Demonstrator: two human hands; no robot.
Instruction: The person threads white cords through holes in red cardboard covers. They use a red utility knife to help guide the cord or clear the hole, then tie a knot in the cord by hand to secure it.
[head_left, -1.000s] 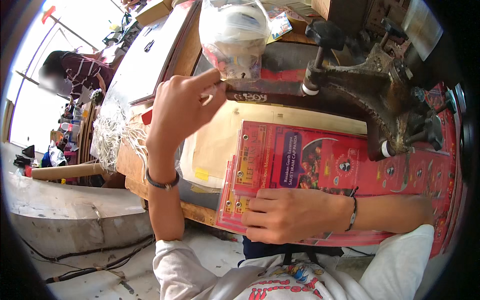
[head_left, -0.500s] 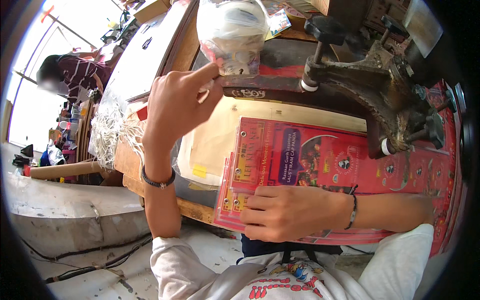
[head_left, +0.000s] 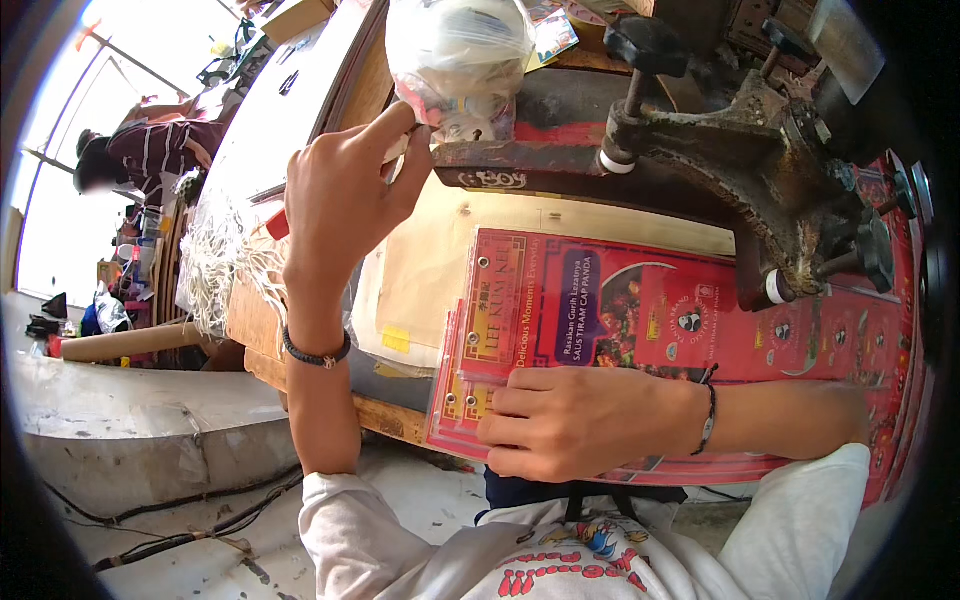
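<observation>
My left hand (head_left: pixel 350 195), with a black braided bracelet, is raised beside a dark metal bar (head_left: pixel 545 160). Its thumb and forefinger are pinched together near the bar's left end, and whatever lies between them is too small to make out. A clear plastic bag (head_left: pixel 465 60) of mixed small items stands just beyond these fingertips. Lower right, my right hand (head_left: pixel 560 422) rests on a stack of red printed plastic sheets (head_left: pixel 640 335), its fingers curled and pressing on the left part. Metal eyelets (head_left: pixel 473 338) line the sheets' left edge. My right thumb is hidden.
A heavy metal clamp frame (head_left: pixel 745 170) with black knobs stands over the sheets at right. Cream paper or board (head_left: pixel 415 265) lies under them. White cords (head_left: pixel 225 255) hang bundled at the table's left. A co-worker in a striped shirt (head_left: pixel 165 150) is at far left.
My left hand has shifted slightly left and up, still pinched. The whole view has tilted a little. My right hand stays on the red sheets. The co-worker has changed posture slightly.
</observation>
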